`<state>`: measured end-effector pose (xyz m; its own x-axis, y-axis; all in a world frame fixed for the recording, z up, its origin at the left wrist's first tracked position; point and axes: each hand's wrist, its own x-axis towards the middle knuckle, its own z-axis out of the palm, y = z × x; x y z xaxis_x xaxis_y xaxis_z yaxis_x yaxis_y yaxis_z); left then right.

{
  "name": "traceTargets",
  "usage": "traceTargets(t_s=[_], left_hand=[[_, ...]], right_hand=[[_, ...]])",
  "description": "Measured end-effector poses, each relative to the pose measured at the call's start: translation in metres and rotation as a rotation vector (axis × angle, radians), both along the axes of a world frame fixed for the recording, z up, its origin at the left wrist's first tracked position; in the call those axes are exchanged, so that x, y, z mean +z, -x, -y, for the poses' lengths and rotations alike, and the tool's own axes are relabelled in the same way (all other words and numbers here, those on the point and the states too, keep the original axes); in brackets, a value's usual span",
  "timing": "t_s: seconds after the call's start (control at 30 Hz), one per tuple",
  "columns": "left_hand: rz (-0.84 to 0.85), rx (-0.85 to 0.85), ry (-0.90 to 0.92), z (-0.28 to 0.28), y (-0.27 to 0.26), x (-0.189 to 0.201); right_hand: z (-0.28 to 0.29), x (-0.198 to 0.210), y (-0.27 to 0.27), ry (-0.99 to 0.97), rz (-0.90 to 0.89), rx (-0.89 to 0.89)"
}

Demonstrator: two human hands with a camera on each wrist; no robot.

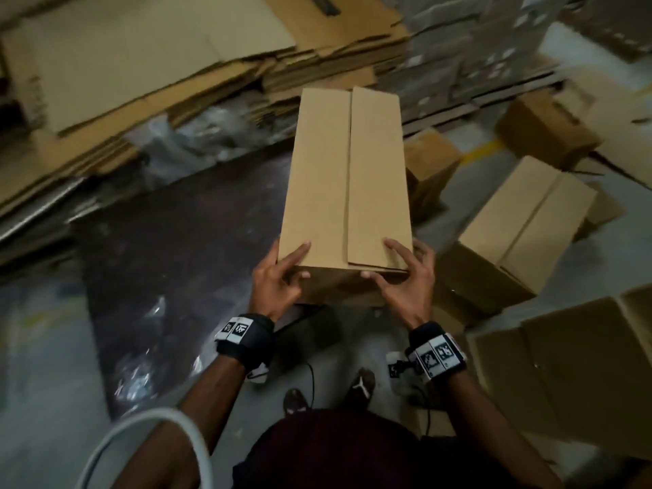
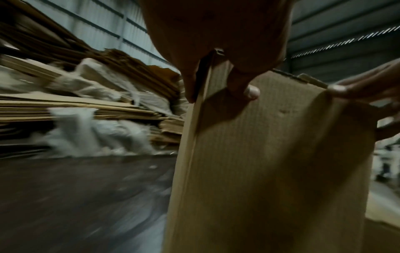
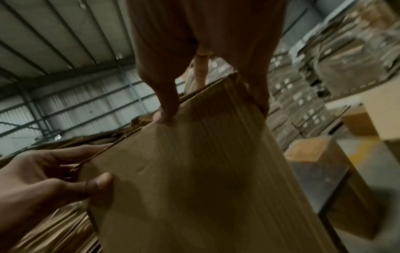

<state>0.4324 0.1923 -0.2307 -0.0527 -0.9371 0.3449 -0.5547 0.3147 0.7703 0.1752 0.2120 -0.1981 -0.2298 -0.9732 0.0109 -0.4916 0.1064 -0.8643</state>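
Open dark floor lies left of the held carton, bounded beyond by stacked flat cardboard and crumpled plastic wrap, while closed boxes and a flattened sheet crowd its right side.

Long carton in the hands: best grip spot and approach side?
Take the long carton at its near end, one hand from each long side, as the left hand and right hand do: fingers over the top flaps, thumbs on the end face. The centre seam looks untaped, so fingers on top probably keep the flaps shut.
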Motion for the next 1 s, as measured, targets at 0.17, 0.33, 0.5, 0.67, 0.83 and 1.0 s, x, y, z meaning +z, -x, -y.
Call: traceTargets(t_s=[0.17,0.33,0.5,0.67,0.83,1.0], left_hand=[[0.011,0.083,-0.104,-0.047,-0.058,-0.009],[-0.161,0.191,-0.231,-0.052,-0.091,0.009],[0.060,0.137,-0.384,0.014,-0.106,0.010],[0.181,0.122,-0.518,0.070,-0.109,0.017],[0.284,0.175,-0.638,0.046,-0.100,0.025],[0.366,0.264,-0.690,0.010,-0.073,0.032]], right_hand=[[-0.003,-0.021,-0.049,-0.011,0.085,0.164],[0.037,-0.021,-0.062,-0.051,0.059,0.250],[0.096,-0.025,-0.071,-0.096,-0.102,0.377],[0.135,-0.029,-0.084,-0.087,-0.186,0.454],[0.143,-0.025,-0.090,-0.075,-0.200,0.478],[0.147,-0.023,-0.082,-0.054,-0.256,0.605]])
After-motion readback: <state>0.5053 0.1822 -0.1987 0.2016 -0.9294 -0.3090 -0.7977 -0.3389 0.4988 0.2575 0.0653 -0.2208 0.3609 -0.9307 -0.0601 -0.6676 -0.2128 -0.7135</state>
